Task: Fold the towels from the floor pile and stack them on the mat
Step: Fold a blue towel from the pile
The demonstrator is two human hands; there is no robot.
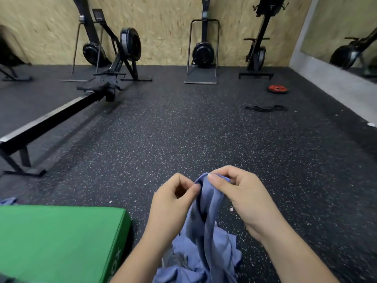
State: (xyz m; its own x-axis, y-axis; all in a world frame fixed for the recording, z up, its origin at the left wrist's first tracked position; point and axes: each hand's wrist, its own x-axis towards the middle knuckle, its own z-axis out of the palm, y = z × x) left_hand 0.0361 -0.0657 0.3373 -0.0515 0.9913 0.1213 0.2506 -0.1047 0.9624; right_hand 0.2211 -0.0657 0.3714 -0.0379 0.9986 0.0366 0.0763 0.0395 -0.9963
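A blue towel (210,203) hangs bunched between my two hands, above the speckled floor. My right hand (238,193) pinches its top edge between thumb and fingers. My left hand (173,201), just to the left, pinches the same edge with thumb and curled fingers. Below them the pile of blue towels (204,260) lies crumpled on the floor at the bottom middle. The thick green mat (57,240) lies at the lower left, its top bare where it shows. A scrap of blue cloth (8,200) shows beyond the mat's far left edge.
A rowing machine (67,111) stretches across the left floor. More exercise machines (203,50) stand along the wooden back wall. A red weight plate (278,88) and a black band (266,108) lie at the right back. A mirror (346,37) lines the right wall.
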